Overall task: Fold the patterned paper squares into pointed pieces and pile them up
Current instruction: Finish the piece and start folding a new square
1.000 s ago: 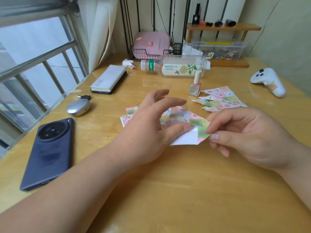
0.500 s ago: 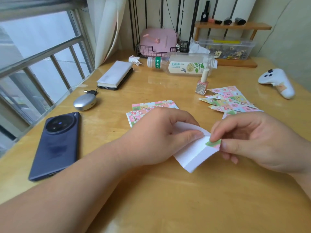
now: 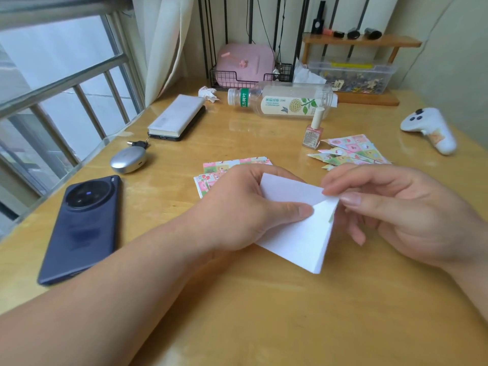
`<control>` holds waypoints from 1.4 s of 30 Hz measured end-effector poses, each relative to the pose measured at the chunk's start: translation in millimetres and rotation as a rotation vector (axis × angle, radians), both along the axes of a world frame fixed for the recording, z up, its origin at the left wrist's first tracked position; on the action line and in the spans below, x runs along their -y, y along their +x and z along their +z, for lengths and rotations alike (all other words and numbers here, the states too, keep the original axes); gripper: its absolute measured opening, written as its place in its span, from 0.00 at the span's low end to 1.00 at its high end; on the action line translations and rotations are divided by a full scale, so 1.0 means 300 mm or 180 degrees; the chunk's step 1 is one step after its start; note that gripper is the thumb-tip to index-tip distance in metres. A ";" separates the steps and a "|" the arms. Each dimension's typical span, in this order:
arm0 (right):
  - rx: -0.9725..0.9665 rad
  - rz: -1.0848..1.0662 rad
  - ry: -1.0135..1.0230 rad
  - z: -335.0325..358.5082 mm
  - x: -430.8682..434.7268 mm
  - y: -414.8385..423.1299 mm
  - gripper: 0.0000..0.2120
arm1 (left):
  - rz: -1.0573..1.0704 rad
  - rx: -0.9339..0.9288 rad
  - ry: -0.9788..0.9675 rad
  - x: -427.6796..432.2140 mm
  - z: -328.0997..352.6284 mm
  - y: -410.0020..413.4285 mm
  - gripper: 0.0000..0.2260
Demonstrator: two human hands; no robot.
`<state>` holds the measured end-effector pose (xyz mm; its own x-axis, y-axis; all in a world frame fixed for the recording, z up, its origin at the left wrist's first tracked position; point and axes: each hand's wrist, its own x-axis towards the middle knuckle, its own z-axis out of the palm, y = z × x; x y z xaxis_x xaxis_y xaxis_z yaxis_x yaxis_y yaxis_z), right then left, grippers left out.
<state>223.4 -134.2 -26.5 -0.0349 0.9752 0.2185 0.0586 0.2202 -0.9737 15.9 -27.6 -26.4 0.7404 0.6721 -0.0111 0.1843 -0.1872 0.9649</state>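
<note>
Paper square (image 3: pixel 295 233), white side up, is mid-fold over the desk (image 3: pixel 264 313), left hand (image 3: pixel 243 207) pinching one edge, right hand (image 3: pixel 396 215) pinching a corner; the next move likely calls for pressing the crease flat.

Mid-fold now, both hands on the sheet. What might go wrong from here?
1. The sheet, white side up, is pinched only by the left hand and by the right hand at one corner; the edges may slip, leaving a crooked crease.
2. The nail polish bottle stands upright beside the folded pile; adding the next piece might tip it.
</note>
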 end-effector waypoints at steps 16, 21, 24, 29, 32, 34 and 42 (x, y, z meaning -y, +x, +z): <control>-0.0373 -0.0466 -0.0564 -0.005 -0.020 -0.023 0.25 | -0.0113 0.0459 -0.0725 0.028 -0.020 0.014 0.09; -0.0346 -0.0725 -0.0661 0.002 -0.019 -0.048 0.16 | -0.0074 0.0293 -0.0385 0.028 -0.007 0.019 0.10; -0.0358 -0.0795 -0.0684 0.007 -0.020 -0.060 0.17 | 0.0084 0.0069 -0.0265 0.022 -0.012 0.022 0.09; -0.0562 -0.0978 -0.0875 0.010 -0.021 -0.071 0.12 | 0.0519 0.0365 -0.0353 0.038 -0.020 0.029 0.05; -0.0298 -0.1121 -0.0825 -0.001 -0.023 -0.078 0.05 | 0.0667 0.0410 -0.0248 0.058 -0.020 0.039 0.05; -0.0161 -0.1276 -0.0712 -0.009 -0.027 -0.076 0.02 | 0.0552 0.0482 -0.0231 0.066 -0.023 0.043 0.09; 0.0540 -0.0751 -0.0614 0.031 0.002 -0.069 0.05 | 0.0125 0.0914 -0.1301 0.057 0.005 0.039 0.23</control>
